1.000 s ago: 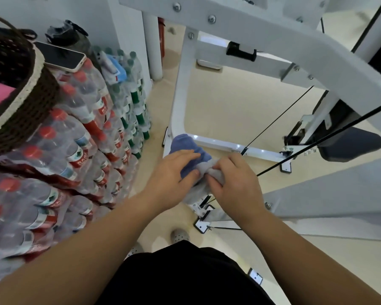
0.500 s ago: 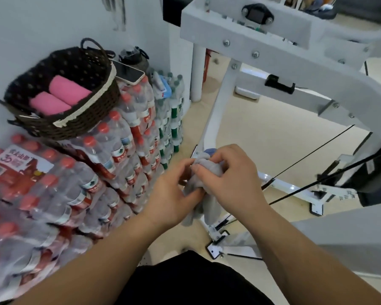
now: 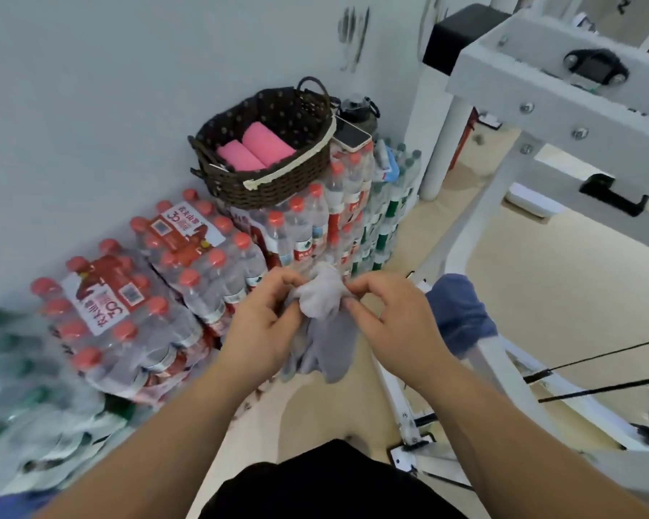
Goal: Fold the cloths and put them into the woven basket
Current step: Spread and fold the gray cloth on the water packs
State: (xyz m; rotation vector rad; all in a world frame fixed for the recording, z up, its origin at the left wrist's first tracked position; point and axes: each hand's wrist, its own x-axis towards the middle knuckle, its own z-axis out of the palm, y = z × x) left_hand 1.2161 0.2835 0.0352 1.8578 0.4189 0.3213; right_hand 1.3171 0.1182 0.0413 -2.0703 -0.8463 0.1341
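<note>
A grey cloth [image 3: 325,324] hangs bunched between my two hands in front of my body. My left hand [image 3: 266,324] pinches its left side and my right hand [image 3: 386,316] pinches its top right. A blue cloth [image 3: 459,312] is draped over a white frame bar just right of my right hand. The dark woven basket [image 3: 274,181] stands on stacked bottle packs against the wall, up and left of my hands. Two rolled pink cloths [image 3: 255,149] lie inside it.
Shrink-wrapped packs of water bottles [image 3: 188,279] with red caps are piled along the wall on the left. A phone [image 3: 351,134] lies on the packs beside the basket. A white metal frame [image 3: 562,118] with black cables [image 3: 596,372] stands on the right. The floor is beige.
The view has swung left and up, so the basket is now in full view. My hands carried the grey cloth off the bar, leaving the blue cloth there, and are spreading it.
</note>
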